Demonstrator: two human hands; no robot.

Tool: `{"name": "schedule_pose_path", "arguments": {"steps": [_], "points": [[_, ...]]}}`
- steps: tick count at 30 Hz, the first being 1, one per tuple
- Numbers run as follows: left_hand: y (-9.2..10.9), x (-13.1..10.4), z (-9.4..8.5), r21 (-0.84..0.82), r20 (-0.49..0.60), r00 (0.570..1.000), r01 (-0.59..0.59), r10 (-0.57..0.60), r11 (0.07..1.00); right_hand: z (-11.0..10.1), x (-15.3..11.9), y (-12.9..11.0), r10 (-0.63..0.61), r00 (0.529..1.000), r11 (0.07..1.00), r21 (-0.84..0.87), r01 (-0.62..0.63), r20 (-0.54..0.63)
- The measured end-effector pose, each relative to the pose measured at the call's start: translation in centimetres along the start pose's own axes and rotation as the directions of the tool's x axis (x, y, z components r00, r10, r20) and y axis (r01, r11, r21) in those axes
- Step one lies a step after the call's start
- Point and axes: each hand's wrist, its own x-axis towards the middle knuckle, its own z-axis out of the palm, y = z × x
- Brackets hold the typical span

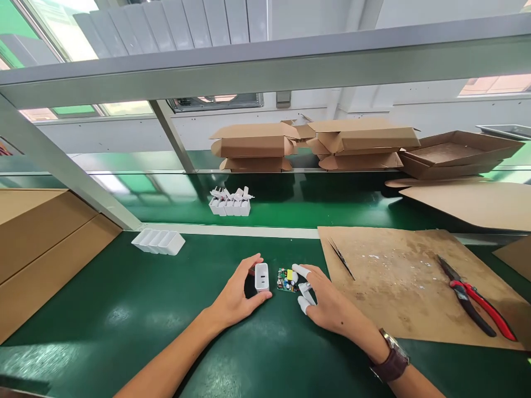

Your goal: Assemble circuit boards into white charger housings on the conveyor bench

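My left hand (240, 290) grips a small white plastic charger housing (261, 277) between thumb and fingers. Its end with a dark slot faces up. Just right of it is a small circuit board (287, 280) with a yellow block and other components. My right hand (326, 296), with white finger cots on thumb and forefinger, closes around the board's right end. A white piece (306, 292) shows between those fingers; whether it is part of the board assembly I cannot tell. Housing and board are apart.
Brown paper (385, 309) at right carries tweezers (342, 258), red-and-black pliers (473, 298) and white scraps. White housings (158, 242) stand in a row at left. Another group (229, 205) with white parts on top stands behind. Cardboard boxes (255, 146) line the back; a large carton (53, 243) is at left.
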Motion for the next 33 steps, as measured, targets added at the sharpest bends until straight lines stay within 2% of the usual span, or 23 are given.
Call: {"name": "schedule_pose_path", "arguments": {"steps": [6, 11, 13, 16, 18, 24, 29, 31, 33], "points": [[0.3, 0.1, -0.3, 0.008, 0.018, 0.998, -0.063, 0.063, 0.998, 1.5, 0.1, 0.2, -0.050, 0.978, 0.999, -0.029, 0.045, -0.202], [0.5, 0.1, -0.6, -0.097, 0.090, 0.981, -0.163, 0.171, 0.982, 1.1, 0.6, -0.6, -0.108, 0.930, 0.994, -0.044, 0.099, -0.352], [0.4, 0.1, -0.3, -0.092, 0.048, 0.990, -0.130, 0.135, 0.987, 0.8, 0.5, -0.8, -0.117, 0.914, 0.993, -0.043, 0.109, -0.389], [0.6, 0.1, 0.4, 0.012, -0.072, 0.997, 0.006, -0.005, 1.000, 0.7, 0.3, -1.0, -0.055, 0.909, 0.995, 0.053, 0.084, -0.413], [0.9, 0.0, 0.6, 0.054, -0.073, 0.995, 0.067, -0.063, 0.996, 0.6, 0.1, -1.1, 0.001, 0.915, 0.988, 0.145, 0.062, -0.403], [2.4, -0.6, -0.5, 0.002, 0.167, 0.984, 0.063, -0.063, 0.998, -0.1, 0.1, -1.3, 0.075, 0.919, 0.962, 0.272, 0.037, -0.388], [2.8, -0.4, -1.0, -0.072, 0.379, 0.924, 0.069, -0.037, 0.995, 0.2, 0.0, -1.1, 0.091, 0.893, 0.961, 0.273, 0.037, -0.442], [2.6, -0.2, -0.8, -0.035, 0.335, 0.942, 0.031, -0.018, 0.999, 0.2, -0.1, -1.5, 0.071, 0.869, 0.966, 0.251, 0.062, -0.489], [2.3, 0.1, -0.4, 0.019, 0.183, 0.981, -0.073, 0.068, 0.997, 0.1, -0.3, -2.1, 0.001, 0.865, 0.967, 0.222, 0.128, -0.501]]}}
